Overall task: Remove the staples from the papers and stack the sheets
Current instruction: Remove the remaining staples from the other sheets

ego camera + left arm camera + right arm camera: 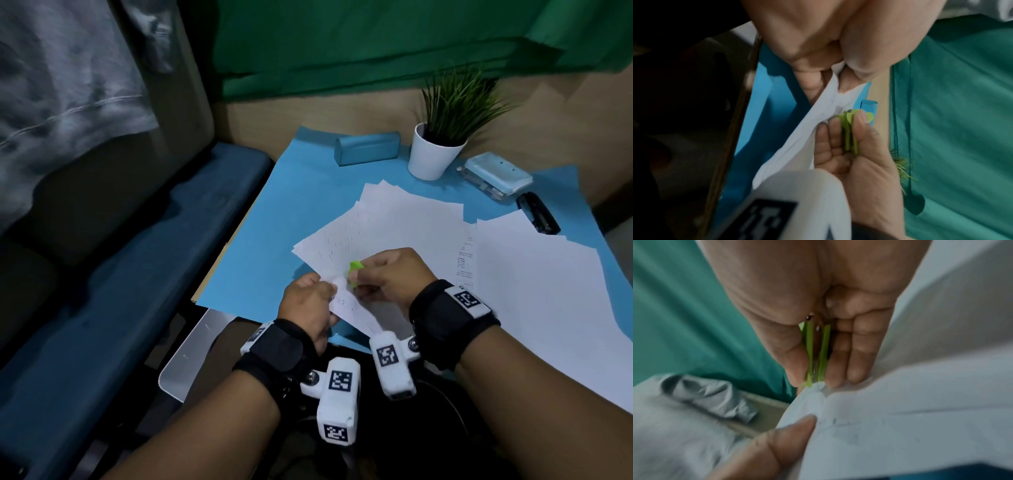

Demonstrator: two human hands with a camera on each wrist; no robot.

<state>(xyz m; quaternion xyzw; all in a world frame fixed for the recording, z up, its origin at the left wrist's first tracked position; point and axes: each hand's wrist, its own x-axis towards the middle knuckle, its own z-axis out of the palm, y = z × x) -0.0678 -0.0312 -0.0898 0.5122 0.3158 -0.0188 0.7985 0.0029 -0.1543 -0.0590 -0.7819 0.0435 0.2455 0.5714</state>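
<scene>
My left hand [310, 301] pinches the near corner of a stapled set of white papers [346, 236], thumb on top [777, 439], fingers under [818, 76]. My right hand [387, 274] squeezes a lime-green staple remover [354, 274] between thumb and fingers, its tip at the paper's corner [818, 386]. The green remover [849, 129] shows edge-on in the left wrist view, next to the sheet [797, 138]. The staple itself is too small to make out. More white sheets [531, 291] lie spread on the right of the blue mat [274, 219].
At the back of the mat stand a blue case [366, 149], a white pot with a green plant [435, 150], a pale stapler-like box [496, 174] and a black stapler [537, 214]. A blue bench [137, 257] runs along the left. The table's near edge is at my wrists.
</scene>
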